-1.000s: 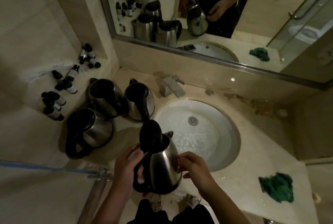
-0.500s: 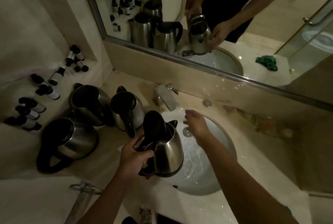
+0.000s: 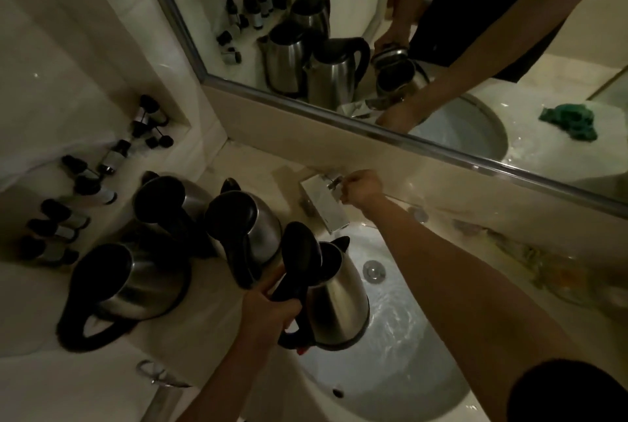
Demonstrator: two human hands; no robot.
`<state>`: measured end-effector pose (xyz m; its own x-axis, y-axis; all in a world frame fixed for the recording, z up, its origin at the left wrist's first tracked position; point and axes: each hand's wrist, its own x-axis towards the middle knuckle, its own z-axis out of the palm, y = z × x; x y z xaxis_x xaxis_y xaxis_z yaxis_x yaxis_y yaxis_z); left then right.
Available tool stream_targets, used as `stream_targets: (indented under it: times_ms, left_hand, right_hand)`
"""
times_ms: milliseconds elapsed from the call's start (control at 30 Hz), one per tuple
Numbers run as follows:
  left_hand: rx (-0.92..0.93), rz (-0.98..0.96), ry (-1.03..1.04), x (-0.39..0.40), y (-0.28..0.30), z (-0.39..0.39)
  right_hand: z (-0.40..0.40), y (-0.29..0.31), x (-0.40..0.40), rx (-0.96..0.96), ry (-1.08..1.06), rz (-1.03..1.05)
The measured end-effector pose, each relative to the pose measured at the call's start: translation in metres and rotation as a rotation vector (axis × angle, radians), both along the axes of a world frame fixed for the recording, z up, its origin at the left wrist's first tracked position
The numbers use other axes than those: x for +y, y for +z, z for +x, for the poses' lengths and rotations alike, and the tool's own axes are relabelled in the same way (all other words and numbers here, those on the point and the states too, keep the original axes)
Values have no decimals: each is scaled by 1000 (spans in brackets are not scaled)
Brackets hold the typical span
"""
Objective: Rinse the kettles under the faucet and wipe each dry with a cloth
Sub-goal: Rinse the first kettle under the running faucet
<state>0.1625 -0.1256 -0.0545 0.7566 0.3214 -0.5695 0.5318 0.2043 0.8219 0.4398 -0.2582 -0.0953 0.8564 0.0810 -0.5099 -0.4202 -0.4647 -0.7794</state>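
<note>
Kettle [image 3: 334, 299], steel with its black lid up, hangs over the sink [image 3: 407, 387] at 9 o'clock of the drain, its handle gripped by the left hand [image 3: 268, 316]. At 12 o'clock the right hand [image 3: 362, 187] curls its fingers on the faucet [image 3: 323, 205] lever. Rinsing looks about to start: next, open the water and bring the kettle's mouth under the spout. Three more kettles [image 3: 163, 238] wait on the table at 10 o'clock.

Small dark-capped bottles [image 3: 85, 204] lie scattered over the pale counter [image 3: 40, 370] at the far left, below a wide metal-framed mirror [image 3: 373, 129] running along the wall.
</note>
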Motion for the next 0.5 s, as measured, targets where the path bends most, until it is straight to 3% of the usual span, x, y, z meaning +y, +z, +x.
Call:
stream_targets:
  times_ms: [67, 133, 200, 300, 500]
  left_hand:
    - [20, -11, 9, 1, -4, 7]
    - [21, -7, 12, -1, -6, 15]
    - [0, -8, -6, -5, -10, 23]
    - [1, -52, -56, -11, -22, 40]
    - [-28, 58, -73, -9, -41, 58]
  right_hand:
    - [-10, 1, -10, 9, -86, 107]
    - [-44, 5, -27, -30, -144, 45]
    - [-96, 1, -47, -24, -89, -90]
    - [-161, -7, -55, 117, -23, -63]
    - [-172, -20, -51, 86, 32, 67]
